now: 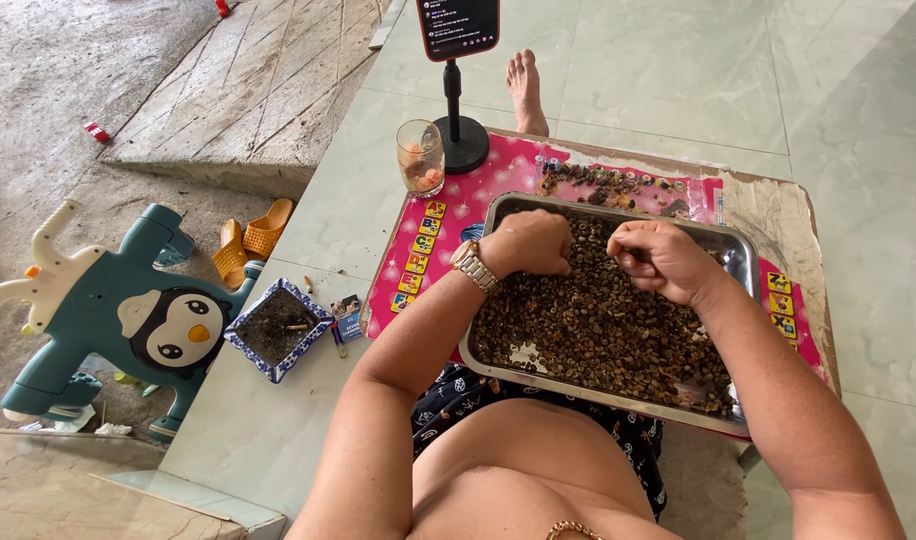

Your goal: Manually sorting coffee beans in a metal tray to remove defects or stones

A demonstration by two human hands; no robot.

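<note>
A pale green tiled floor (678, 90) carries a low table with a worn brown edge (778, 215), covered by a pink plastic mat printed with small coloured squares (448, 215). On the mat sits a rectangular stainless-steel tray (743, 250), filled almost wall to wall with small dark brown shells or seeds (598, 335); which of the two cannot be told at this size. A second, smaller heap of the same dark pieces (603, 183) lies on the mat just beyond the tray's far wall.

Both hands are over the far half of the tray. The left hand (530, 243), a gold wristwatch (473, 266) on its wrist, is curled into a loose fist with its fingertips down among the pieces. The right hand (658, 258) is likewise closed, thumb pressed to fingers as if pinching one piece, though what it holds is hidden.

The step in hand looks like sorting or picking through the pieces one at a time. The next move would call for a fine pinch and a short carry across the tray's wall without scattering the rest.

Beyond the table stand a clear drinking glass (420, 157) and a black phone stand with a round base (460, 140). On the floor to the left lie a blue-and-white patterned square ashtray (278, 328) and a teal penguin-shaped plastic toy (128, 310).
</note>
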